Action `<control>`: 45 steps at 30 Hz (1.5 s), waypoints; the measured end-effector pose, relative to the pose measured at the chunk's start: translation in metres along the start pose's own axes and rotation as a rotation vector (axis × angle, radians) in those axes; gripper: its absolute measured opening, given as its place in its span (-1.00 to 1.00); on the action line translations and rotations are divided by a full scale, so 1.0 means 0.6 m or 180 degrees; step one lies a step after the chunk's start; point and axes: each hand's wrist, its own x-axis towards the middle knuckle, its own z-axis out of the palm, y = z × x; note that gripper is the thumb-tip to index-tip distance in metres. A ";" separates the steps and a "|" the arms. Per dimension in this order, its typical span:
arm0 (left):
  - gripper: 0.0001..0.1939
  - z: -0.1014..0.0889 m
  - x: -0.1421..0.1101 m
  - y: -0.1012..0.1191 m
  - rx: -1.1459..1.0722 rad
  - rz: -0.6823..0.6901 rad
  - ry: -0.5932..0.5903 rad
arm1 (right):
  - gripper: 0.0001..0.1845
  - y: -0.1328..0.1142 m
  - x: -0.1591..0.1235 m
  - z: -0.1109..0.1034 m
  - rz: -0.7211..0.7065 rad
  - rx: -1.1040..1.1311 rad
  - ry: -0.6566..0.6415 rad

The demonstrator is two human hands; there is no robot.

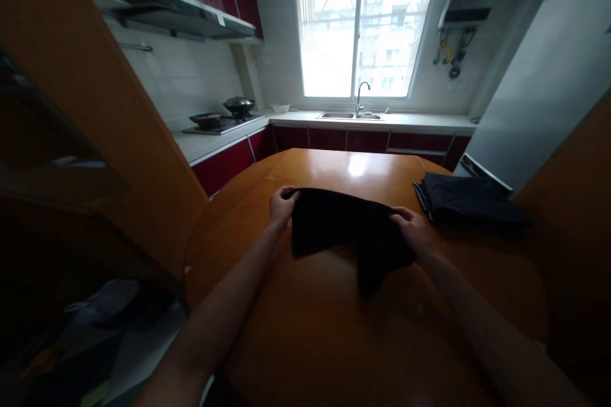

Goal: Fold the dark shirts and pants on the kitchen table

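A piece of black clothing (pixel 329 219), which looks like a pair of shorts, is stretched between my two hands above the wooden table. My left hand (pixel 282 205) pinches its upper left corner. At the upper right end, my right hand (pixel 411 227) grips the same edge with the thumb on top. Two leg-like parts hang down from the held edge, the right one lower and partly folded. To the right of my right hand lies a folded stack of dark clothes (pixel 470 200).
The round wooden table (pixel 296 324) spans the space before me. Beyond it are a counter with a sink (pixel 337 116), a gas stove (pixel 224 124) with a lidded wok (pixel 238 105), and a window. A white fridge (pixel 539 89) stands at right; a wooden panel (pixel 143 140) at left.
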 end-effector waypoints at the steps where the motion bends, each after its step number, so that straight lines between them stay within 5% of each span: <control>1: -0.78 -0.006 0.006 -0.006 0.0125 0.0110 0.0073 | -0.68 0.005 -0.001 0.004 -0.0077 -0.0101 -0.0124; 8: -0.73 -0.004 -0.007 -0.037 0.1194 0.0582 -0.0517 | -0.71 0.044 0.004 0.019 -0.0436 -0.0790 -0.0527; 13: -0.57 0.020 -0.058 0.006 0.1864 0.1385 -0.0577 | -0.68 0.059 0.022 0.003 -0.0467 -0.1165 -0.0246; 18: -0.59 0.065 -0.145 0.048 0.1528 0.2013 -0.1970 | -0.66 0.051 0.023 0.005 -0.0491 -0.0856 -0.0519; 22: -0.33 0.086 -0.180 0.053 0.0991 0.2012 -0.2277 | -0.61 0.035 0.005 0.024 -0.0534 -0.0444 -0.0851; 28: -0.60 0.087 -0.175 0.059 0.0099 0.1257 -0.1971 | -0.45 0.019 -0.044 0.071 -0.0390 0.0031 -0.1375; 35: -0.77 0.096 -0.176 0.052 0.0010 0.0752 -0.1512 | -0.47 0.033 -0.053 0.090 -0.0121 0.0020 -0.1179; 41: -0.86 0.102 -0.146 0.023 -0.0359 -0.0002 -0.1083 | -0.55 0.028 -0.019 0.052 -0.0287 -0.0289 -0.0209; 45: -0.83 0.079 -0.092 0.011 -0.0642 -0.0592 -0.0366 | -0.59 0.031 0.016 0.001 -0.0190 -0.0441 0.0535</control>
